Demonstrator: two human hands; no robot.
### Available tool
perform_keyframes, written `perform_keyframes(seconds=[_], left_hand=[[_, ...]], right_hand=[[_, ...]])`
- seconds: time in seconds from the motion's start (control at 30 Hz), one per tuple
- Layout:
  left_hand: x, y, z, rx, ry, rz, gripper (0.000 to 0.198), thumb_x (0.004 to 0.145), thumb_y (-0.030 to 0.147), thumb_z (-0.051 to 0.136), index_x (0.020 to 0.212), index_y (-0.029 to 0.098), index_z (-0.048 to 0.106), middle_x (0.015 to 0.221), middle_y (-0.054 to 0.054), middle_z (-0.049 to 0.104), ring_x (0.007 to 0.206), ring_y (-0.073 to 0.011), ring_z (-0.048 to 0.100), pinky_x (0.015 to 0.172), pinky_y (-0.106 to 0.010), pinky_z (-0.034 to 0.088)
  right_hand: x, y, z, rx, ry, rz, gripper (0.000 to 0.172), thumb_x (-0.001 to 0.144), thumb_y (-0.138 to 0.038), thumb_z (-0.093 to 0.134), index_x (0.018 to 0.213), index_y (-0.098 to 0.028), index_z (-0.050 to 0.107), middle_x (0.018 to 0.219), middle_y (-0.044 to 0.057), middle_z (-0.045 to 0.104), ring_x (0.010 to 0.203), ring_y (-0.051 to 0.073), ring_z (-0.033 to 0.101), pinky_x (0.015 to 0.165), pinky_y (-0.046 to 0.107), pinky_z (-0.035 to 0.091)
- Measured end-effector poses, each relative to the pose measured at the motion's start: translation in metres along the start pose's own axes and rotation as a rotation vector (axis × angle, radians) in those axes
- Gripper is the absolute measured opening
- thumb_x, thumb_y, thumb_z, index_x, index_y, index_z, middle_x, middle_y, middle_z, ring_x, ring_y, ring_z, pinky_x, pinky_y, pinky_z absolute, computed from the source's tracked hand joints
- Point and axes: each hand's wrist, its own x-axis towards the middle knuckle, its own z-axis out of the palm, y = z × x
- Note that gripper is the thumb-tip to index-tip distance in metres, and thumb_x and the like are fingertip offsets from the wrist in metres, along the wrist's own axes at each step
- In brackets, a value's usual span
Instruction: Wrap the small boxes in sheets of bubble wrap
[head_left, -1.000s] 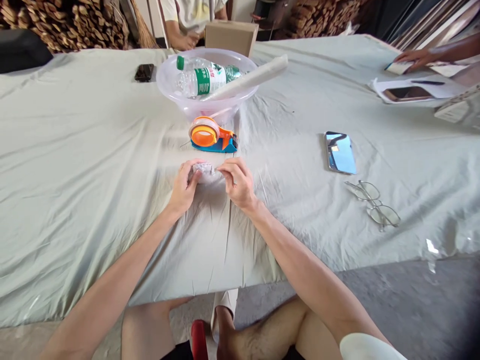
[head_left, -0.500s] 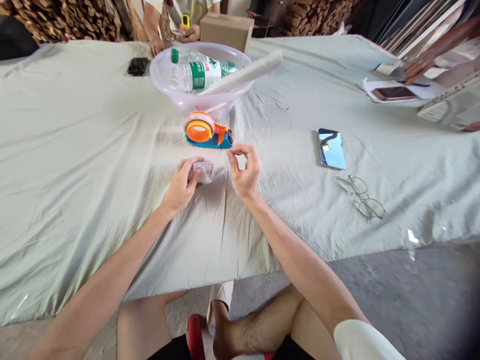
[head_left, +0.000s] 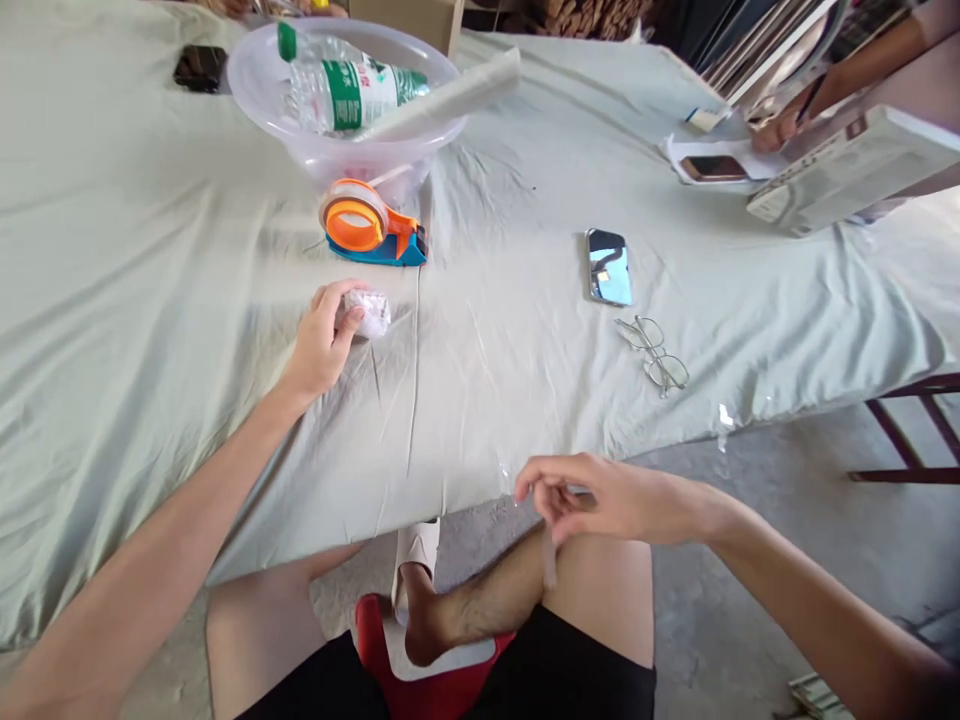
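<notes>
My left hand (head_left: 321, 342) is closed around a small bundle wrapped in clear plastic (head_left: 370, 313) that rests on the cloth. Fingers and thumb grip it from the left side. Just beyond stands an orange and blue tape dispenser (head_left: 375, 235) with a roll on it. Low over the table's front edge, my right hand (head_left: 581, 498) has its fingers curled in. A thin translucent strip, apparently clear tape (head_left: 550, 565), hangs beneath its thumb, above my leg. The exact contact between those fingers and the strip is hard to see.
Behind the dispenser, a clear plastic basin (head_left: 300, 140) holds a green-labelled bottle (head_left: 375, 92) and a plastic roll (head_left: 457, 95). A phone (head_left: 609, 267) and glasses (head_left: 652, 352) lie to the right. At far right, another person's hand (head_left: 780, 130) is beside papers and a box (head_left: 847, 175).
My right hand has moved from beside the dispenser down and right to the table's front edge. My left hand still holds the bundle. The camera view has shifted.
</notes>
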Motion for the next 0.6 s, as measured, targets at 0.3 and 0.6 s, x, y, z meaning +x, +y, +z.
perform_keyframes(seconds=[0.3, 0.6], left_hand=[[0.001, -0.004, 0.0, -0.012, -0.006, -0.003, 0.054, 0.115, 0.073, 0.051, 0.143, 0.03, 0.07, 0.138, -0.014, 0.076, 0.127, -0.032, 0.073, 0.115, -0.053, 0.06], [0.001, -0.003, 0.002, 0.027, -0.011, 0.033, 0.052, 0.118, 0.067, 0.047, 0.145, 0.027, 0.066, 0.14, -0.013, 0.075, 0.13, -0.0292, 0.073, 0.117, -0.047, 0.06]], right_hand=[[0.027, 0.016, 0.012, -0.538, 0.329, 0.018, 0.026, 0.097, -0.008, 0.067, 0.117, -0.024, 0.063, 0.097, 0.003, 0.078, 0.1, 0.028, 0.078, 0.086, 0.035, 0.054], [0.055, -0.004, 0.004, -1.384, 0.61, 0.095, 0.063, 0.065, -0.049, 0.11, 0.099, -0.018, 0.068, 0.088, 0.009, 0.07, 0.082, 0.03, 0.065, 0.076, 0.039, 0.047]])
